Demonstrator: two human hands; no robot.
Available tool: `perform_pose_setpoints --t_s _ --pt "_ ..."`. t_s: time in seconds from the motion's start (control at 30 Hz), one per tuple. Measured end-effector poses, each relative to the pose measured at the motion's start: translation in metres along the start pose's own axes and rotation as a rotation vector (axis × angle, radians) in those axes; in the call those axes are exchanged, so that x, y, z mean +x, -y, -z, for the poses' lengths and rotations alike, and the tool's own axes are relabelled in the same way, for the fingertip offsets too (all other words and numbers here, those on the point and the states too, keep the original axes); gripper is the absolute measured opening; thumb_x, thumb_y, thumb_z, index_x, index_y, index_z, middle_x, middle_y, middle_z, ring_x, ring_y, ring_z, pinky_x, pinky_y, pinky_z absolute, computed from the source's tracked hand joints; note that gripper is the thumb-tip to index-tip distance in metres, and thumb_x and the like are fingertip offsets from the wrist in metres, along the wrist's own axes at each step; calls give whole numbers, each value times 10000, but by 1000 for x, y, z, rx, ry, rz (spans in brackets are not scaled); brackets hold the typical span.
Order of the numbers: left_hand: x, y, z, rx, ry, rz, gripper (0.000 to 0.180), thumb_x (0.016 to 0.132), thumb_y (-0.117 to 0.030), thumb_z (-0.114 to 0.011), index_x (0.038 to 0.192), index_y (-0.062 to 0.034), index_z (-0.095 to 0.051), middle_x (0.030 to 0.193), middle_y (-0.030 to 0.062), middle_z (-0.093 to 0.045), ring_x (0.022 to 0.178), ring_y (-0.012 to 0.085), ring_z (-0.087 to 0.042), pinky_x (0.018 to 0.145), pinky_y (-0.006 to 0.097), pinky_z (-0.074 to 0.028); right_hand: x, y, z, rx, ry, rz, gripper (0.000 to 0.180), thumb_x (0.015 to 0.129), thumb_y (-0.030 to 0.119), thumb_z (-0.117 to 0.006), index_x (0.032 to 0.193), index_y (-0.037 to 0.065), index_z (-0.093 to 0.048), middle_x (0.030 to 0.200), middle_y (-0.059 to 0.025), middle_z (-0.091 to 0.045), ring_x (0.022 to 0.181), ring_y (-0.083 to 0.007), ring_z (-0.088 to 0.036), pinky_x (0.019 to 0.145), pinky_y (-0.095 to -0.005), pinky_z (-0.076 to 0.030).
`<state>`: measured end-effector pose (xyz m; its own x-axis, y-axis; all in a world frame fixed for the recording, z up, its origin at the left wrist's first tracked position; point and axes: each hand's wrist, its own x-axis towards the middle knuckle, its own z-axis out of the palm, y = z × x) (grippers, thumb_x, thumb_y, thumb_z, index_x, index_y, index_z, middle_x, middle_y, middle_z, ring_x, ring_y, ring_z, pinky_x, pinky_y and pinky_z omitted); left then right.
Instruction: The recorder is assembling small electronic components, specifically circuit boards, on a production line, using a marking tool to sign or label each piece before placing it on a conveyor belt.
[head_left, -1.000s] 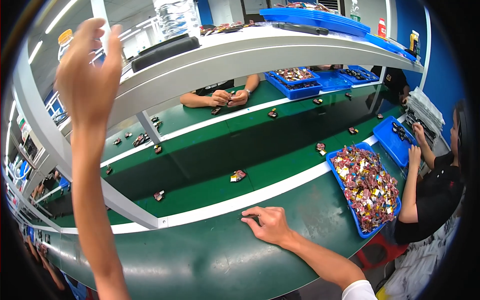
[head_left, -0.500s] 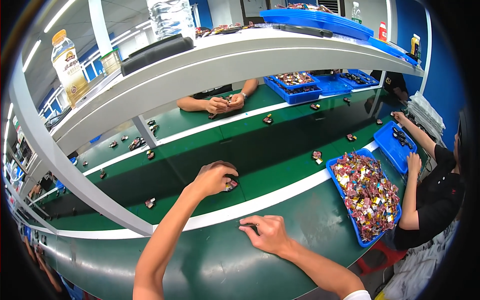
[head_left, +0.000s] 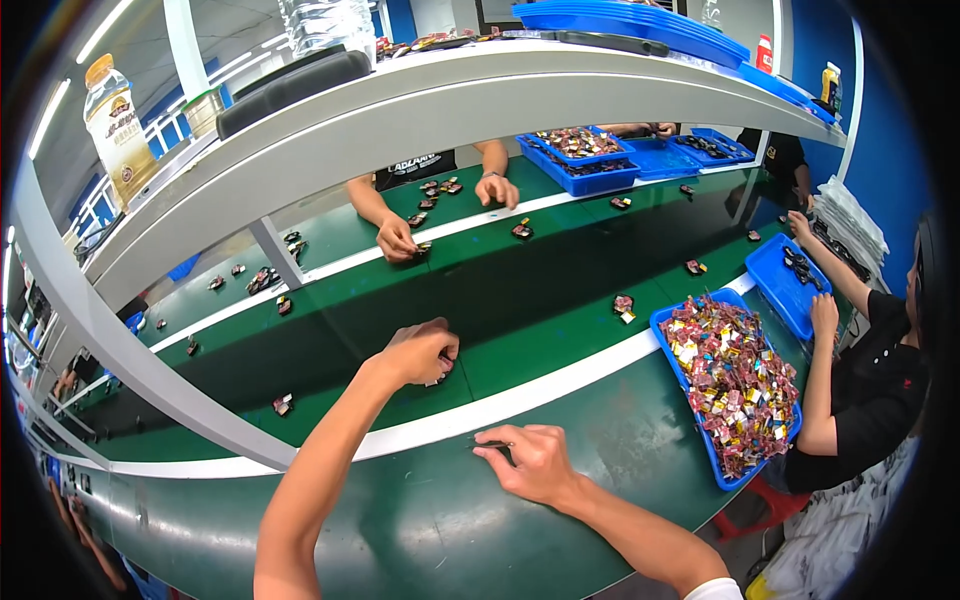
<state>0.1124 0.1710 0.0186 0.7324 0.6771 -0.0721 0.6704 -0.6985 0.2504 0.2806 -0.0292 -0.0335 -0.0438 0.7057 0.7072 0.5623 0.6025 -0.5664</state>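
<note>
Over the green conveyor belt, my left hand is closed with fingers curled down around a small red-and-black part. The hand hides most of that part, which is at belt level. Nearer to me, my right hand rests above the green worktop, closed in a pinch on thin dark tweezers whose tip points left. Similar small parts lie spaced along the belt, one left of my left hand and another to its right.
A blue tray heaped with small red, white and yellow pieces stands right of my right hand. Beyond it a co-worker's hand touches another blue tray. A grey shelf crosses above the belt; its post slants down at left.
My left hand has shifted slightly left, along with the parts on the belt. Across the belt, the other person's hands have separated, one reaching down to a part at the belt. My right hand barely moved.
</note>
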Motion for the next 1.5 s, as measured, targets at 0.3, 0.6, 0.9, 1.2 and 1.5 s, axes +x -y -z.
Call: perform_pose_setpoints --t_s 0.3,0.6,0.9,1.2,1.5 --pt "-64 -19 13 -531 -216 218 127 865 -62 -694 979 -16 -665 819 87 -661 701 205 -659 617 333 -536 1 1 0 8 -38 -51 132 758 68 -800 857 85 -715 696 -40 -711 452 -177 -583 479 -280 -472" --pt "-131 -82 -63 -1579 -416 427 211 940 -88 -680 1098 45 -636 883 122 -711 724 216 -731 590 264 -575 9 -17 10 351 -243 -477 155 799 2 -790 763 -16 -641 847 -48 -728 516 -25 -499 458 -211 -352" --pt "-133 -104 -99 -1464 -712 352 218 965 -42 -633 1138 88 -609 961 164 -701 763 219 -739 567 277 -598 12 5 16 747 -58 -762 149 856 -32 -735 964 -27 -633 832 -70 -707 525 15 -464 425 -175 -317" --pt "-133 -104 -102 -1451 -732 320 207 961 -27 -633 1138 80 -616 975 154 -714 758 200 -739 566 269 -602 0 4 0 494 -5 -534 165 821 -59 -759 944 -30 -653 839 -46 -714 525 29 -436 462 -158 -315" --pt "-133 -108 -101 -1397 -746 272 219 954 -20 -640 1147 80 -619 968 148 -725 775 195 -742 575 268 -606 -2 5 3 592 -4 -677 163 833 -63 -754 953 -42 -646 842 -78 -718 577 18 -507 495 -154 -362"
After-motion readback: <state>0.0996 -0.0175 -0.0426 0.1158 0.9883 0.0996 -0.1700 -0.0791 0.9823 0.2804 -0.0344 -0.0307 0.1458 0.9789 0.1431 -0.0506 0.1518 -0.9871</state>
